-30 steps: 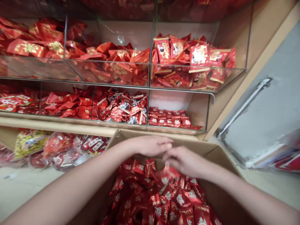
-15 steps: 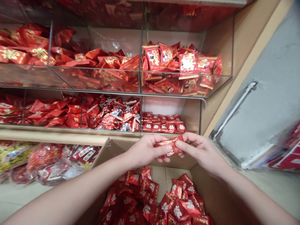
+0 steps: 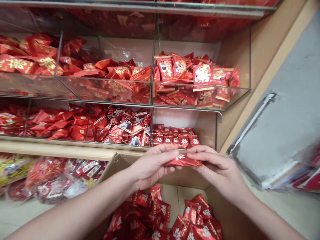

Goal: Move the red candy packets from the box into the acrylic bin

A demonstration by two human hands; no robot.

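Observation:
Between both hands is a red wrapped candy (image 3: 183, 160) with a pale printed emblem, held level in front of the lower right shelf bin. My left hand (image 3: 156, 163) grips its left end, thumb on top. At its right end my right hand (image 3: 216, 166) is closed on it, fingers over the top and thumb underneath. Just behind the hands sit neat rows of matching red candies (image 3: 183, 140) in the bin. Below, a cardboard box (image 3: 175, 181) holds two heaps of loose red candies (image 3: 192, 223) of the same kind.
Clear-walled bins above hold red packets with gold print (image 3: 120, 83) and candies with cartoon figures (image 3: 202, 75). Left of the box, plastic bags of goods (image 3: 47, 176) lie under the shelf. A wooden side panel (image 3: 262, 73) and grey wall (image 3: 287, 133) bound the right.
The candy has been turned flatter between my hands. My right fingers have shifted over its top and the thumb beneath. The whole view has tipped slightly, so the shelves sit lower.

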